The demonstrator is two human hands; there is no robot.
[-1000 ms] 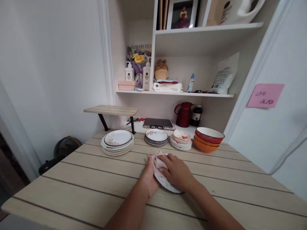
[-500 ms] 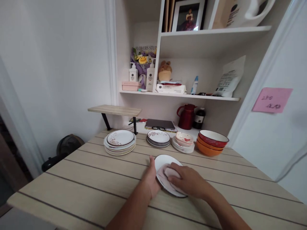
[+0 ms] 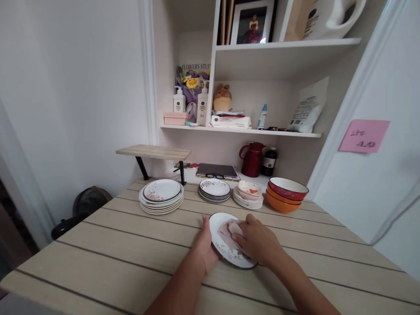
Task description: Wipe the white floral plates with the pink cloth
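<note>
A small white plate [image 3: 220, 221] with a dark rim and a printed pattern lies tilted on the wooden table [image 3: 131, 249] in front of me. My left hand [image 3: 205, 249] grips the plate's left edge, thumb along the rim. My right hand [image 3: 257, 240] presses a pale pink cloth [image 3: 228, 229] onto the plate's face, fingers closed over it.
Along the table's far side stand a stack of large patterned plates [image 3: 161, 196], a stack of small plates [image 3: 214, 189], white plates topped by a pink dish [image 3: 248, 194], and red and orange bowls [image 3: 286, 192]. Behind are a red jug [image 3: 252, 158], a wooden riser [image 3: 153, 152] and shelves.
My right hand has slid the cloth from the plate's far left edge toward its middle, baring the upper rim. The left hand keeps its hold on the plate's edge.
</note>
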